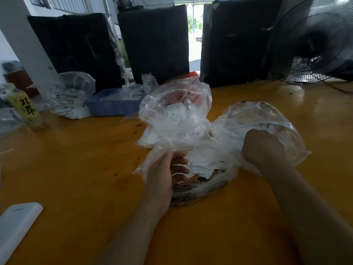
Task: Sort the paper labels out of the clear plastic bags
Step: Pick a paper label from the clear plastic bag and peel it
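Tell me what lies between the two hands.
In the head view, a heap of white paper labels inside crumpled clear plastic bags lies between the left hand and right hand; both grip plastic.

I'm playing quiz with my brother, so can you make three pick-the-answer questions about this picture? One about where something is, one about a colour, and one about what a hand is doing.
1. Where is the bottle with the yellow label?
A. At the table's left edge
B. Inside the blue tray
C. Beside the fan

2. What colour is the tray behind the bags?
A. Red
B. Blue
C. Green

3. What is the left hand doing?
A. Lying flat on the table
B. Lifting the bottle
C. Gripping clear plastic over the paper labels

Answers:
1. A, the bottle stands far left on the table, away from the fan.
2. B, the tray has blue walls.
3. C, the left hand has fingers curled round the clear plastic bag, with the paper labels just beside them.
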Demonstrator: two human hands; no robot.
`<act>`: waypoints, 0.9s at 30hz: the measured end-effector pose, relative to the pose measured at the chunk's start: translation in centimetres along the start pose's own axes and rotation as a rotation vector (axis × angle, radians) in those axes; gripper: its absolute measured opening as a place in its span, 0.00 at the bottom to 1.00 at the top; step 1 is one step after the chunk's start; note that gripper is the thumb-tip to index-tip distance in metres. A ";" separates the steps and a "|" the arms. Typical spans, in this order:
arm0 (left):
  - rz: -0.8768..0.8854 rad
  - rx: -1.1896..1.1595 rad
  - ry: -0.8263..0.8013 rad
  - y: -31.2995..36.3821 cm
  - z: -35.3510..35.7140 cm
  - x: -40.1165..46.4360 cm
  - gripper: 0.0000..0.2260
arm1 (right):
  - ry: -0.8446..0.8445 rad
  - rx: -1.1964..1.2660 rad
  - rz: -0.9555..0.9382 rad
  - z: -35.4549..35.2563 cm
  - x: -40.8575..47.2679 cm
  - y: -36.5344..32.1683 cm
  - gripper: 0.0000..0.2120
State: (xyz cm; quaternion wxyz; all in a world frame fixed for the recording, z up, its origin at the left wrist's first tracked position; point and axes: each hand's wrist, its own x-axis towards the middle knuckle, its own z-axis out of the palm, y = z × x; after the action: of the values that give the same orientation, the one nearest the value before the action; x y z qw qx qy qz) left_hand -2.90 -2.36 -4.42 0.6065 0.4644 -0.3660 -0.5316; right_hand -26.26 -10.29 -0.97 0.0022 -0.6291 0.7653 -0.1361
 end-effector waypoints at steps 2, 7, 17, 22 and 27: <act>-0.003 -0.007 -0.005 -0.1 0.0 0.1 0.22 | 0.058 0.058 -0.013 -0.4 0.1 0.0 0.11; 0.004 0.000 0.002 -0.2 -0.2 0.2 0.20 | 0.142 0.344 -0.103 -1.4 -0.1 -0.5 0.16; 0.088 0.200 -0.092 -0.1 -0.1 0.0 0.14 | -0.343 1.232 -0.336 -1.0 -3.5 -4.6 0.05; 0.122 0.250 -0.130 -0.3 -0.2 -0.1 0.29 | -0.369 1.175 -0.440 0.0 -4.4 -5.8 0.06; 0.095 0.193 -0.099 -0.6 -0.7 0.3 0.21 | -0.296 1.159 -0.451 0.1 -4.4 -5.9 0.06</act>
State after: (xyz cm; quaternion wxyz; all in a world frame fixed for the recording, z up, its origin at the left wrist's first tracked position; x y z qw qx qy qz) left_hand -2.43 -2.50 -5.21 0.5648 0.4760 -0.4664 -0.4868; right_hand -19.67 -7.12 -0.56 0.4190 -0.6837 0.4080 -0.4365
